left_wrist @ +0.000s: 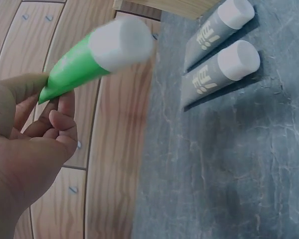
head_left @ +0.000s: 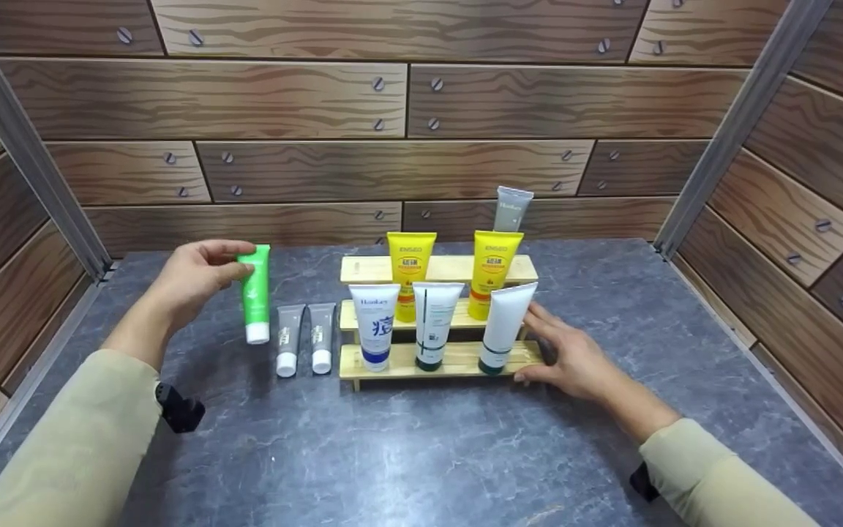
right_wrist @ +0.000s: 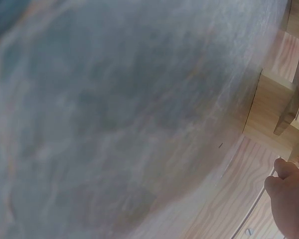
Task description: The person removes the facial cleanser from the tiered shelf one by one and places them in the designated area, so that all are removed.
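My left hand pinches a green squeeze tube by its flat end, the white cap pointing down in the head view. In the left wrist view the green tube sticks out past the thumb and fingertips. Beside it, two grey tubes with white caps lie on the table. My right hand grips the right end of a tiered wooden stand, thumb at the front of the lowest step. That stand's end also shows in the right wrist view, by the fingers.
Three white tubes stand along the stand's lowest step, the right one leaning. Two yellow tubes are on the middle step, and a grey tube is at the top right. Wood-patterned walls enclose the grey marbled table.
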`<state>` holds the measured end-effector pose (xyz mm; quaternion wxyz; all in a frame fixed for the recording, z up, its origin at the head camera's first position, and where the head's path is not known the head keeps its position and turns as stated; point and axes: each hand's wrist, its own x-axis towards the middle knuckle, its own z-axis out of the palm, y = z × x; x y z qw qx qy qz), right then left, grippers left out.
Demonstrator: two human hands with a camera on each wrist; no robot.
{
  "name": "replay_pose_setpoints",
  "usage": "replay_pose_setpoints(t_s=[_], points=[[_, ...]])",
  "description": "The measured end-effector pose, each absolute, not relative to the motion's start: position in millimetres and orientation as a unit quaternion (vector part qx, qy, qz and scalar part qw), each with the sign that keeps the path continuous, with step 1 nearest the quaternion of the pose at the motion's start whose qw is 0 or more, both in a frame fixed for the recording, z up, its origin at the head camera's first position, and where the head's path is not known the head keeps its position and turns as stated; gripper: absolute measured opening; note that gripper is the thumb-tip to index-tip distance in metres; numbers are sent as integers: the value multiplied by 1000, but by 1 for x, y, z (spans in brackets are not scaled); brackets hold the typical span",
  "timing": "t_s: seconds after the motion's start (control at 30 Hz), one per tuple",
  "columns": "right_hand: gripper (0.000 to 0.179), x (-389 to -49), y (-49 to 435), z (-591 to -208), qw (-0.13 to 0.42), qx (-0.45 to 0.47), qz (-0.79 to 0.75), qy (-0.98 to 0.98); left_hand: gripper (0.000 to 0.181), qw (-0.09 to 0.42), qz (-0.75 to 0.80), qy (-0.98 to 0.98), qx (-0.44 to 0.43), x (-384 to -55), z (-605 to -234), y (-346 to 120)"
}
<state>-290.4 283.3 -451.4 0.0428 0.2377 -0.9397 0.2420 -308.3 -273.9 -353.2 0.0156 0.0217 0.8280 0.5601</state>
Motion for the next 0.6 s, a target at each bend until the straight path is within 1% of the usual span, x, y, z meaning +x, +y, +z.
replay_pose_setpoints(t_s=[0.13,0.4,0.6], points=[[102,-291,284,-450,42,235,239,-941,54,29,555,831,19,-309,-361,-275],[103,-290,283,-451,40,228,245,-941,56,58,550,833,11,-308,-385,-279],[102,-290,284,-452,47,235,244,-940,56,66,546,835,-7,-306,-404,-281]])
